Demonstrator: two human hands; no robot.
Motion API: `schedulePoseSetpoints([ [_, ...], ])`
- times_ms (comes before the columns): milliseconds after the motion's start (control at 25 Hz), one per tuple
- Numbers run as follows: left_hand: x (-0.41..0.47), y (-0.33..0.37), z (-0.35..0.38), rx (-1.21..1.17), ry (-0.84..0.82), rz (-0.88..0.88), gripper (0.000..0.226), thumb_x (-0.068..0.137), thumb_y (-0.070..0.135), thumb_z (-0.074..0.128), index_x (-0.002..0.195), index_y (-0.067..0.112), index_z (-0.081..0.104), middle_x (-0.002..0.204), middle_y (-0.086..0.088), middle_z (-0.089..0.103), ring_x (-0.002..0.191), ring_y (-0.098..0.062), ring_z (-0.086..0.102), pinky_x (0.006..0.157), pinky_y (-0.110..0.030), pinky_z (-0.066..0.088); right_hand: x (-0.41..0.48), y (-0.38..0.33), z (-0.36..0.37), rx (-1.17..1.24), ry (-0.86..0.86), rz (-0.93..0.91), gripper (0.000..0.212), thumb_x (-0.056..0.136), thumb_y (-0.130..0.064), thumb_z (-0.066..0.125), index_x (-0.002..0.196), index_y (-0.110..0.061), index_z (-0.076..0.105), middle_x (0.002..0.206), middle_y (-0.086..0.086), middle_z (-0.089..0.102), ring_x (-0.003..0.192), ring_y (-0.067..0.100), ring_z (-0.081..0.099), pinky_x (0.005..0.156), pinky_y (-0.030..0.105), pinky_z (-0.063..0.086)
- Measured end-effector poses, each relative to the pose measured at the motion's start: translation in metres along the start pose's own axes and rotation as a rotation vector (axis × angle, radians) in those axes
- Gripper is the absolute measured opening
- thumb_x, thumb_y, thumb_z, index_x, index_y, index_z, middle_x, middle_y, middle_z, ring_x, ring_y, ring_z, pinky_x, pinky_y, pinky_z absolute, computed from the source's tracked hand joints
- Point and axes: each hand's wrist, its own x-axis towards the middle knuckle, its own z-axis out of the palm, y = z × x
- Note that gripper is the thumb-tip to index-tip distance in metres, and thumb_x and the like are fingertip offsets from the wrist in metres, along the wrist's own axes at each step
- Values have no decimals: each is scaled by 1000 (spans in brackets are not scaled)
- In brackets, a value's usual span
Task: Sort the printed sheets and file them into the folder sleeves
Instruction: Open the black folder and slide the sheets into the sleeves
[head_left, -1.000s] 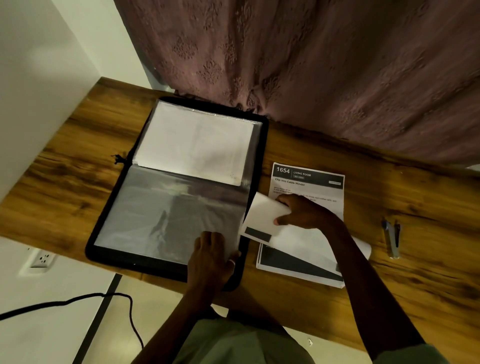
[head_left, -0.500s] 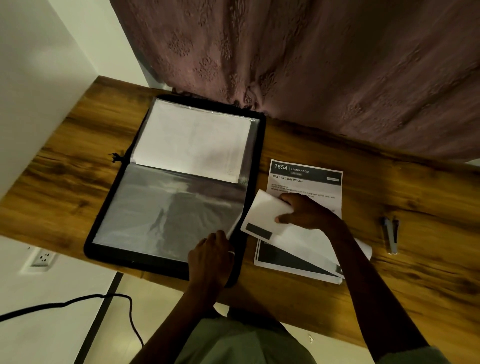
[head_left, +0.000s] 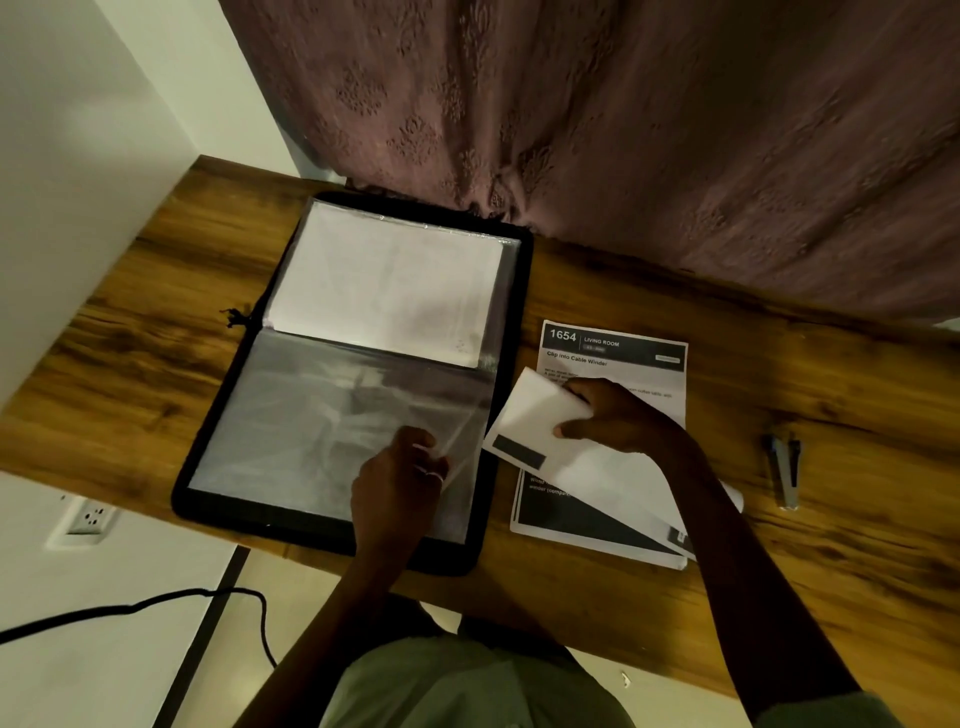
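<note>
A black folder (head_left: 511, 332) lies open on the wooden desk (head_left: 156, 364). Its far half holds a white sheet (head_left: 389, 286) inside a sleeve. The near half shows a clear plastic sleeve (head_left: 311, 431). My left hand (head_left: 397, 480) pinches this sleeve's right edge and lifts it. To the right of the folder my right hand (head_left: 615, 415) grips a printed sheet (head_left: 535, 421), raised and tilted toward the folder. Under it lies a stack of printed sheets (head_left: 618, 353) headed "1654 LIVING ROOM".
A small stapler (head_left: 784, 467) lies on the desk at the right. A mauve curtain (head_left: 623, 130) hangs behind the desk. A white wall (head_left: 67, 156) stands at the left. A wall socket (head_left: 91, 517) and a black cable (head_left: 130, 605) are below the desk edge.
My left hand has drawn the near sleeve's right edge up off the folder. My right hand has kept the printed sheet raised beside the folder.
</note>
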Motion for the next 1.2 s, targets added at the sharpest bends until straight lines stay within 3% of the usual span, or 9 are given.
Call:
schedulePoseSetpoints([
  [160,-5,8,1,230,17,214,36,86,7,70,118,21,62,114,-1,68,79,-12,64,59,-24,54,3,-3,-6,93,12,8,60,85,-29,75,138,-13,50,137,6,55,125,26,52,106,40,41],
  [320,-4,19,3,485,-75,173,39,96,17,58,134,23,60,142,2,53,115,-17,56,81,-31,56,5,-13,-7,69,-15,-4,60,84,-37,75,135,-18,51,125,-1,57,113,19,53,98,32,41],
  [440,-7,29,2,526,-90,152,46,97,21,56,143,20,48,152,2,41,124,-18,50,86,-28,54,14,-28,6,-54,-114,-30,55,83,-42,75,129,-19,55,116,-5,57,103,15,55,88,28,41],
  [640,-11,34,4,456,-41,220,62,86,10,69,143,8,45,151,-5,40,112,-26,54,67,-28,49,28,-42,33,-87,-207,-10,62,84,-32,75,137,-17,47,131,9,59,116,27,58,94,37,51],
  [840,-9,29,10,405,-54,360,74,61,1,85,130,4,56,135,-9,54,90,-25,60,51,-22,49,34,-45,42,-203,-210,-15,58,88,-32,71,136,-12,44,134,12,57,119,31,57,97,44,51],
  [1000,-15,31,14,443,-172,357,64,82,16,76,140,8,50,150,-6,43,112,-26,57,70,-30,56,35,-52,44,-189,-86,-37,61,87,-29,72,135,-13,37,132,11,54,117,29,57,91,36,49],
  [1120,-19,26,16,517,-275,330,56,99,27,55,151,20,34,161,1,19,137,-21,37,94,-31,52,39,-58,44,-113,4,-69,71,83,-27,76,137,-15,32,133,11,51,117,28,55,84,30,45],
  [1200,-19,19,18,545,-327,306,56,101,31,50,152,25,29,161,1,13,139,-20,32,98,-30,50,42,-63,47,-96,17,-70,81,80,-29,80,140,-18,27,137,13,49,120,30,54,87,32,46],
])
